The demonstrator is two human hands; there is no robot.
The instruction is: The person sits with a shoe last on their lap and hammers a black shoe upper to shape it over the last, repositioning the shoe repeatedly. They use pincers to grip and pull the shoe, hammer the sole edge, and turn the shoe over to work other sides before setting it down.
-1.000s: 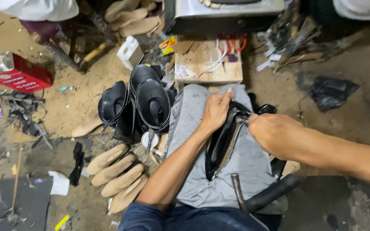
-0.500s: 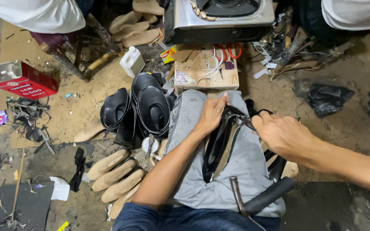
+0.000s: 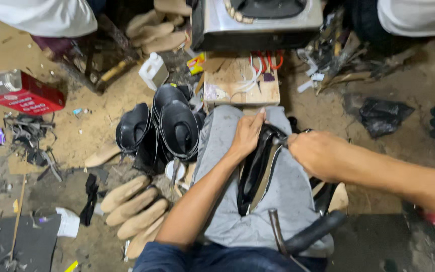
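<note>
Head view, black shoe upper (image 3: 258, 176) lengthwise on lap, toe away, left hand (image 3: 247, 135) flat, right hand (image 3: 315, 153) clenched on it

One view only, from a camera on the person's head, looking almost straight down past the chest onto the grey cloth (image 3: 288, 191) spread over the lap. That cloth sits near and fills the lower middle of the frame. Both forearms enter from the bottom and right edges. Beyond the cloth, toward the top edge, the floor (image 3: 76, 146) stretches farther off to a steel machine (image 3: 258, 22), cut off by the frame.
</note>
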